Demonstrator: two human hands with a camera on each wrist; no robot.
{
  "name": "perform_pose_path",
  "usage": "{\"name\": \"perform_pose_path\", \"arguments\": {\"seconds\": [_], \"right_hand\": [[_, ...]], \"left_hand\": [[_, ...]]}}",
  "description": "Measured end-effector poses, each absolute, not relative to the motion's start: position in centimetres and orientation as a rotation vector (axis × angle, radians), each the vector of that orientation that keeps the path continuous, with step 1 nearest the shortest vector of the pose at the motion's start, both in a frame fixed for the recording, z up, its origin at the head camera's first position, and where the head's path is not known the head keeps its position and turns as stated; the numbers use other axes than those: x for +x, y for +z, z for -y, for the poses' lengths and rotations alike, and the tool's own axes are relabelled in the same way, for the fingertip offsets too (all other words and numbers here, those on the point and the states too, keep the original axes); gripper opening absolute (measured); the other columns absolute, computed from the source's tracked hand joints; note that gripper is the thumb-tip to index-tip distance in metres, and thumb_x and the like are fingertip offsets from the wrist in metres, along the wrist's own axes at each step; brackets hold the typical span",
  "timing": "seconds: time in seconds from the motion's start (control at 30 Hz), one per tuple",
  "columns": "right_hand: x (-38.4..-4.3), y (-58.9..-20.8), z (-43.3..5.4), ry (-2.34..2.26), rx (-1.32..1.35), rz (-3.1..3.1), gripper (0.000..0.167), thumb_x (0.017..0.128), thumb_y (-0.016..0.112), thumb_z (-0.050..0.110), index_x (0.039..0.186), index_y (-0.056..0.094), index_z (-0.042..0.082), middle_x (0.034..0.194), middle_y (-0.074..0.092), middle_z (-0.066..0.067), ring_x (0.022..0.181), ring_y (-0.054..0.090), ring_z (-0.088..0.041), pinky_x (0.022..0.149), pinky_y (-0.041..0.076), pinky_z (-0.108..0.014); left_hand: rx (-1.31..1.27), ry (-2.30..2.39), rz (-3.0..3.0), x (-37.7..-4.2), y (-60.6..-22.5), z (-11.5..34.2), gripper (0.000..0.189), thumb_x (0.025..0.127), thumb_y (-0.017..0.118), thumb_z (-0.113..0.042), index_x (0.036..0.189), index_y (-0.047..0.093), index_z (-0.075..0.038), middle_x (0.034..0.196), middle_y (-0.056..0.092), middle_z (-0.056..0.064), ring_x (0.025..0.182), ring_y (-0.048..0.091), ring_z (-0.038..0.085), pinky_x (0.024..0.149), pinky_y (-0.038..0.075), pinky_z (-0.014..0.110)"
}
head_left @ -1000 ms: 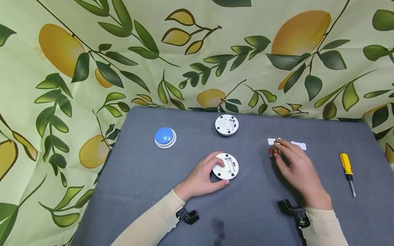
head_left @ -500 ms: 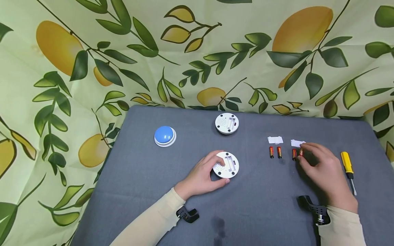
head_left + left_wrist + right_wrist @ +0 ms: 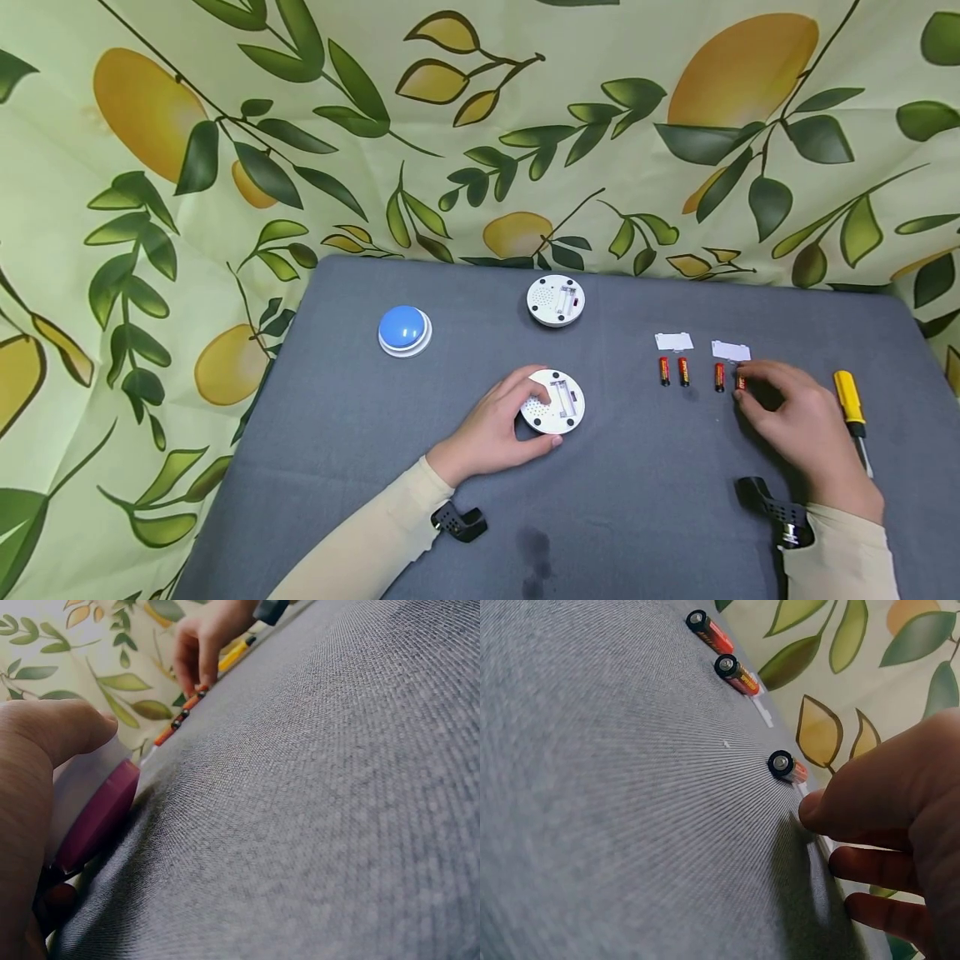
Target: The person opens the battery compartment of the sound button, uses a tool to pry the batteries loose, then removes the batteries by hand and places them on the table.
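Note:
My left hand (image 3: 491,429) grips a round white push-button device (image 3: 551,418) lying underside up on the table, its battery slot bare. In the left wrist view its purple dome (image 3: 101,817) faces the cloth. At the right, my right hand (image 3: 806,429) pinches the rightmost small red-and-black battery (image 3: 740,382) between thumb and fingertips, close over the table; the right wrist view hides that battery behind the thumb (image 3: 832,806). Left of it lie three more batteries: one nearby (image 3: 719,377), and a pair (image 3: 664,372) farther left.
Two white battery covers (image 3: 674,342) lie behind the batteries. A second upturned white device (image 3: 555,300) sits at the back, a blue-domed button (image 3: 402,327) at the back left. A yellow-handled screwdriver (image 3: 848,397) lies right of my right hand. Patterned cloth (image 3: 480,125) hangs behind the table.
My right hand has moved right, from the left pair of batteries to the rightmost battery, uncovering the left pair and the covers. The left hand has stayed on the device.

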State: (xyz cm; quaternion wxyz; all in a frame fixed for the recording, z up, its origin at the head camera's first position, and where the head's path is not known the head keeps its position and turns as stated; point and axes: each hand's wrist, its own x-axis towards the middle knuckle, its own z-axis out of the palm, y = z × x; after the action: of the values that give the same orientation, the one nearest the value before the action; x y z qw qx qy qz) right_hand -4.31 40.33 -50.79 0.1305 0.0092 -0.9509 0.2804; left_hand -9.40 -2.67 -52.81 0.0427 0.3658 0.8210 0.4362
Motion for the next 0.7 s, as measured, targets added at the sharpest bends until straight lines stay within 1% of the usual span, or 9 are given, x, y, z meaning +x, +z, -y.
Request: {"name": "perform_pose_path", "arguments": {"seconds": [0.07,0.2,0.3,0.37,0.47,0.53,0.6,0.63,0.7], "right_hand": [[-4.32,-50.88,-40.32,0.808,0.019,2.773,0.029,0.095,0.077,0.003,0.123,0.073,-0.005,0.133,0.068,-0.028,0.125,0.057,-0.051,0.121,0.024,-0.018],[-4.27,-51.03,-40.37,0.795,0.018,2.791,0.028,0.096,0.076,0.004,0.122,0.073,-0.006,0.136,0.066,-0.029,0.127,0.056,-0.053,0.127,0.029,-0.038],[-4.27,-51.05,-40.46,0.794,0.023,2.799,0.028,0.095,0.076,0.003,0.121,0.073,-0.006,0.136,0.065,-0.03,0.127,0.055,-0.054,0.127,0.031,-0.046],[-4.29,-51.0,-40.5,0.804,0.023,2.807,0.027,0.095,0.075,0.002,0.121,0.073,-0.006,0.137,0.065,-0.03,0.128,0.054,-0.054,0.123,0.034,-0.06],[-4.34,-50.94,-40.53,0.811,0.024,2.82,0.027,0.096,0.074,0.002,0.121,0.073,-0.006,0.137,0.063,-0.031,0.128,0.053,-0.055,0.114,0.036,-0.074],[-4.32,-50.86,-40.52,0.819,0.023,2.82,0.026,0.097,0.073,0.004,0.121,0.073,-0.006,0.138,0.063,-0.031,0.128,0.053,-0.056,0.116,0.036,-0.071],[-4.3,-50.79,-40.53,0.826,0.016,2.813,0.025,0.099,0.072,0.006,0.121,0.073,-0.005,0.137,0.064,-0.03,0.128,0.055,-0.055,0.125,0.034,-0.052],[-4.27,-50.73,-40.52,0.831,0.008,2.809,0.024,0.1,0.071,0.007,0.121,0.073,-0.005,0.137,0.065,-0.03,0.127,0.055,-0.055,0.126,0.032,-0.041],[-4.26,-50.58,-40.46,0.838,-0.008,2.794,0.024,0.102,0.07,0.009,0.121,0.074,-0.004,0.136,0.066,-0.029,0.125,0.057,-0.053,0.121,0.024,-0.019]], "left_hand": [[1.116,1.337,-2.507,-9.39,-52.78,2.67,0.044,0.091,0.089,-0.031,0.118,0.058,-0.017,0.16,0.05,0.008,0.148,0.05,0.025,0.117,0.045,0.049],[1.118,1.335,-2.509,-9.38,-52.66,2.63,0.044,0.091,0.089,-0.032,0.117,0.058,-0.017,0.161,0.05,0.008,0.148,0.05,0.026,0.117,0.045,0.05],[1.114,1.336,-2.51,-9.34,-52.56,2.62,0.043,0.091,0.089,-0.032,0.117,0.058,-0.017,0.161,0.049,0.008,0.148,0.05,0.026,0.116,0.045,0.051],[1.106,1.335,-2.51,-9.31,-52.53,2.64,0.043,0.091,0.089,-0.032,0.118,0.058,-0.017,0.162,0.049,0.008,0.148,0.05,0.026,0.116,0.045,0.051],[1.099,1.33,-2.505,-9.32,-52.58,2.65,0.043,0.091,0.089,-0.032,0.118,0.058,-0.017,0.162,0.049,0.007,0.149,0.049,0.026,0.117,0.044,0.05],[1.094,1.322,-2.504,-9.34,-52.63,2.64,0.043,0.091,0.089,-0.033,0.118,0.058,-0.018,0.163,0.048,0.006,0.149,0.049,0.024,0.118,0.043,0.049],[1.088,1.318,-2.504,-9.35,-52.65,2.62,0.043,0.092,0.089,-0.033,0.118,0.057,-0.018,0.163,0.048,0.006,0.15,0.048,0.023,0.119,0.043,0.048],[1.085,1.318,-2.504,-9.34,-52.65,2.62,0.044,0.092,0.088,-0.033,0.118,0.057,-0.018,0.163,0.048,0.005,0.15,0.048,0.023,0.119,0.042,0.048],[1.077,1.316,-2.506,-9.31,-52.66,2.61,0.044,0.092,0.088,-0.033,0.118,0.057,-0.018,0.163,0.048,0.005,0.15,0.048,0.022,0.12,0.042,0.048]]}}
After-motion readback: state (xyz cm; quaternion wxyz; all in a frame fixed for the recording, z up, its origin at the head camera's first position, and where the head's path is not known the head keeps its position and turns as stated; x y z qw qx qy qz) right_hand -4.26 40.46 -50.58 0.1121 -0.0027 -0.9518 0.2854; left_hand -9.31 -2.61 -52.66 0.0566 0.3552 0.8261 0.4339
